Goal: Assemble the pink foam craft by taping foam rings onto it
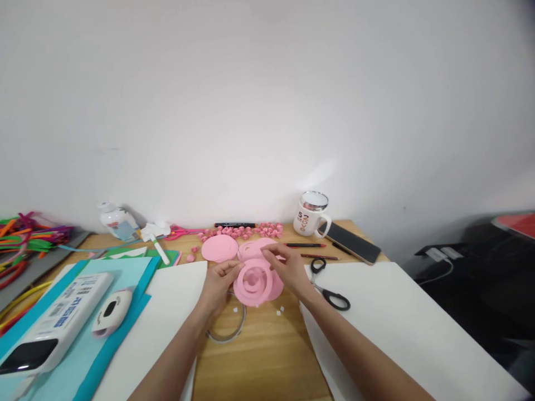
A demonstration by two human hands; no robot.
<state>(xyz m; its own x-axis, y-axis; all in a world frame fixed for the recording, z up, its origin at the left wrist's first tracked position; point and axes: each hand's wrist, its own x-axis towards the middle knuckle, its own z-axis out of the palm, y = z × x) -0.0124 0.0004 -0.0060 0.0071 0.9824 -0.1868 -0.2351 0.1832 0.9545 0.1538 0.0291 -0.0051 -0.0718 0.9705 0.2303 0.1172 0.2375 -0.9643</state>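
Note:
A pink paper spiral [253, 283], cut from a circle, lies in loose rings over the middle of the table. Its left edge is pinched between the thumb and fingers of my left hand [220, 283]. From the right, my right hand [290, 268] has its thumb and fingertips closed at the spiral's upper edge. Behind my hands are flat pink paper circles [219, 248] and more cut pink paper [259, 245]. A roll of tape [228, 338] lies under and beside my left wrist, partly hidden. Tiny white paper bits [278, 313] are scattered near the spiral.
Black-handled scissors [336, 301], pencils [305, 245], a white mug [311, 214] and a phone [353, 242] are on the right. Small rolled pink pieces [234, 233] line the back. White sheets [397, 312] flank me; at left, a white device [58, 323] rests on blue paper.

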